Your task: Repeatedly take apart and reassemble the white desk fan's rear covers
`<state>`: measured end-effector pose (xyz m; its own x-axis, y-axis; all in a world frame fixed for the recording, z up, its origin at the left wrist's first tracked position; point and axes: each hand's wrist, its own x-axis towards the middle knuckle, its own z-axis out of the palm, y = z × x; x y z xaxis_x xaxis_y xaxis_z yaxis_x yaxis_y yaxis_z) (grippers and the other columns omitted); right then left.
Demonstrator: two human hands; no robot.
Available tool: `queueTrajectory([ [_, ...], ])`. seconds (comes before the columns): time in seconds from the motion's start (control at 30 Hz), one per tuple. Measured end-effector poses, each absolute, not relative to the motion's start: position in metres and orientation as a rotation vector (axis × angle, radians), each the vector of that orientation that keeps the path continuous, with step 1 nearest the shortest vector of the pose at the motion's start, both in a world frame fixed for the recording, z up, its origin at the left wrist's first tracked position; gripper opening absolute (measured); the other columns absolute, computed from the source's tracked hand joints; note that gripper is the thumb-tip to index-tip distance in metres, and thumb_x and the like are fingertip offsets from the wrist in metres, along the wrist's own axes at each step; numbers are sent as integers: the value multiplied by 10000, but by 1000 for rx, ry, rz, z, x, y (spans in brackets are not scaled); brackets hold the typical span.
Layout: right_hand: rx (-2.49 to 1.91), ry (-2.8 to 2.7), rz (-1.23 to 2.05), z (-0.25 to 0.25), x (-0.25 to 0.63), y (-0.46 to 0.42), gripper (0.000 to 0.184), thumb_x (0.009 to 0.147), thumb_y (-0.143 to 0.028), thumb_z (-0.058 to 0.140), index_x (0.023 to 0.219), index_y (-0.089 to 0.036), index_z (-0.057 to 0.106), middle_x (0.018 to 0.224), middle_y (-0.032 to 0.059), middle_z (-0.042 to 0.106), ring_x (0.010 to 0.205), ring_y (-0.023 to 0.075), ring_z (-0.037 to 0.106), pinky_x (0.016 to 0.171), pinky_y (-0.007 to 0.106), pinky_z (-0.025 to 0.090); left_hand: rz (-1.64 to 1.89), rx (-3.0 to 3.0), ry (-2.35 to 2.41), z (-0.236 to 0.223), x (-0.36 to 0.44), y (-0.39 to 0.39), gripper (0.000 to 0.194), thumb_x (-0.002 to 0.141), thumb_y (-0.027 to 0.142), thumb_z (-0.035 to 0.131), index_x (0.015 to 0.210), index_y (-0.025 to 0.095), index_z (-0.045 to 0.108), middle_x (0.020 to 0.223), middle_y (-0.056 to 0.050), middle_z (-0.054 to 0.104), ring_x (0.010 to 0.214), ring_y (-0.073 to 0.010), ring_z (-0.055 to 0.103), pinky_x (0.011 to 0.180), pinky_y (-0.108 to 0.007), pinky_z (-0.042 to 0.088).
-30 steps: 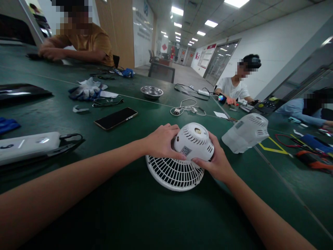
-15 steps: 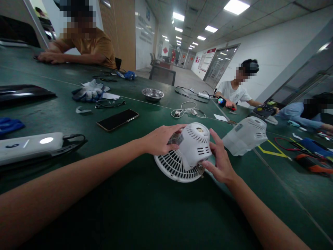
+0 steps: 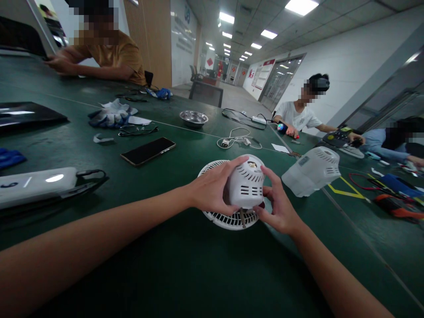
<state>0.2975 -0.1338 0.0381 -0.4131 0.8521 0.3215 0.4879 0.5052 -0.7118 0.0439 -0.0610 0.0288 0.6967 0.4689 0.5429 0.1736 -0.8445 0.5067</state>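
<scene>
White housing (image 3: pixel 245 183) with dark slots, white grille (image 3: pixel 228 221), green table (image 3: pixel 198 274), silver bowl (image 3: pixel 194 118)

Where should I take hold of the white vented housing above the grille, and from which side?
Probably by the rounded walls of the white housing, from left and right: the wider grille beneath would hamper a grip from below. The left hand and right hand hold it that way.

No words can be read. A single curved mark (image 3: pixel 9 185), perhaps a 6 or 9, stands on the white device (image 3: pixel 41 182). The wall lettering (image 3: pixel 184 39) and logo (image 3: pixel 187 14), the red-topped board (image 3: pixel 264 74) and the cover's (image 3: pixel 313 172) grey label (image 3: pixel 303 160) are too blurred.
</scene>
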Motion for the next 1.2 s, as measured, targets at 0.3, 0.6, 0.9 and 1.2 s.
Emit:
queueTrajectory([
  [0.3,-1120,-2106,672,46,294,-135,904,804,-262,715,1558,-314,219,974,35,739,669,195,681,612,373,609,1009,2476,524,27,47,-66,1129,678,409,794,1556,257,101,1508,-214,435,1199,-404,579,958,-559,512],
  [0.6,-1177,-2159,635,53,295,-137,894,812,-244,721,1557,-298,230,921,17,732,644,187,671,620,361,604,950,2481,531,33,42,-68,1037,722,436,777,1530,262,151,1421,-185,497,1157,-368,587,960,-538,509],
  [0.9,-1145,-2183,647,52,296,-136,863,837,-260,698,1549,-306,213,942,22,726,645,188,658,633,361,590,921,2548,479,22,36,-49,1179,693,658,813,1584,266,147,1563,-200,410,1322,-431,516,1092,-593,434],
  [1.2,-1229,-2072,298,32,301,-127,1159,740,-543,838,1618,-339,110,1559,158,440,1286,423,571,1075,632,476,1030,2477,732,23,45,-62,1096,791,697,719,1636,284,156,1578,-149,472,1322,-385,551,1114,-579,428],
])
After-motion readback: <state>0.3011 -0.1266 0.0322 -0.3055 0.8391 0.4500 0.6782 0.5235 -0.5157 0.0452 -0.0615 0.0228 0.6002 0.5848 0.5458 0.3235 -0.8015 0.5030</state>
